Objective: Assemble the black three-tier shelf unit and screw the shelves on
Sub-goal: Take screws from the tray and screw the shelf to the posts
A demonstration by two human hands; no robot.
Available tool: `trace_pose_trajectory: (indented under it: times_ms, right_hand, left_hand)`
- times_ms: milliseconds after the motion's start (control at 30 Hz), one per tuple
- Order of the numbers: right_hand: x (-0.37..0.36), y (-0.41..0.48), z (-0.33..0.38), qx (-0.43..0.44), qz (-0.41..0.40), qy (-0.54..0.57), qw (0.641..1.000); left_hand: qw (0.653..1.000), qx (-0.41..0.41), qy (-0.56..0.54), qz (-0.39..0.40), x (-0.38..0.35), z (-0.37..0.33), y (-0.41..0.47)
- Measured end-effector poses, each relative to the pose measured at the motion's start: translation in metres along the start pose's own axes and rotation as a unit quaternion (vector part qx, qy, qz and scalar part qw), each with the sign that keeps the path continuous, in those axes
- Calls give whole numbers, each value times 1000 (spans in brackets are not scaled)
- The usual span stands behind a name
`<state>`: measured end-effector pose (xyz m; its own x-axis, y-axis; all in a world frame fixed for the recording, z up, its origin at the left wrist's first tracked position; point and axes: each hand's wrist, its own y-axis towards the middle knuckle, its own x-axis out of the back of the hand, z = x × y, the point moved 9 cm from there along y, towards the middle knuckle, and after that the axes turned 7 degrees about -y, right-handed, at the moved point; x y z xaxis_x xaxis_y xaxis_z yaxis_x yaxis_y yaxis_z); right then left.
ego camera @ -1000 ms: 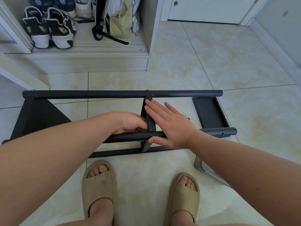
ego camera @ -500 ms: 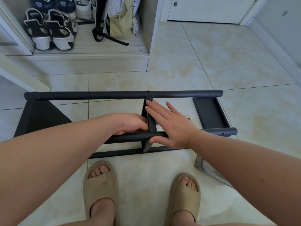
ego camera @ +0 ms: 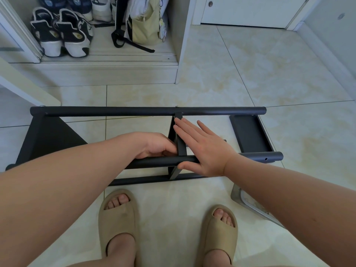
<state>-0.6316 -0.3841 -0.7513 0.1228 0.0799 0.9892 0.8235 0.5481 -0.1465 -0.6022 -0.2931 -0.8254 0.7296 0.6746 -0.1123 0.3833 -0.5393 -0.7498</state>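
The right hand (ego camera: 202,149) lies flat, fingers straight and close together, pressed against the right face of the middle shelf (ego camera: 181,145), with the thumb stretched along the underside of the near pole (ego camera: 158,161). On the other side of that panel, the left hand (ego camera: 157,145) rests on the same pole with its fingers curled in against the panel; whether they pinch anything there cannot be told.

The middle shelf stands on edge, spanning from the near pole up to the far pole (ego camera: 134,111). Both poles belong to the black shelf unit (ego camera: 212,111), which lies on its side on the tiled floor (ego camera: 250,74), its long axis running left to right across the view. Its left end shelf (ego camera: 50,139) and right end shelf (ego camera: 250,133) are likewise on edge, and the pole tips on the right point toward the wall.

Two feet in beige sandals (ego camera: 119,214) stand just below the frame, and a silver metal piece (ego camera: 248,203) lies beside the right forearm
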Motion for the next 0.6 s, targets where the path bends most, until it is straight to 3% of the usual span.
trace_pose_trajectory:
  times_ms: [233,467,600]
  right_hand:
    - [0,0,-1,0,-7,-3,1000]
    - [0,0,-1,-1,-11,-3,1000]
    - [0,0,-1,-1,-10,-7,1000]
  left_hand:
    - [1000,-1,-17,3,1,0,5]
    - [994,72,-64,58,-5,14,3]
    - [998,37,-14,38,-2,9,6]
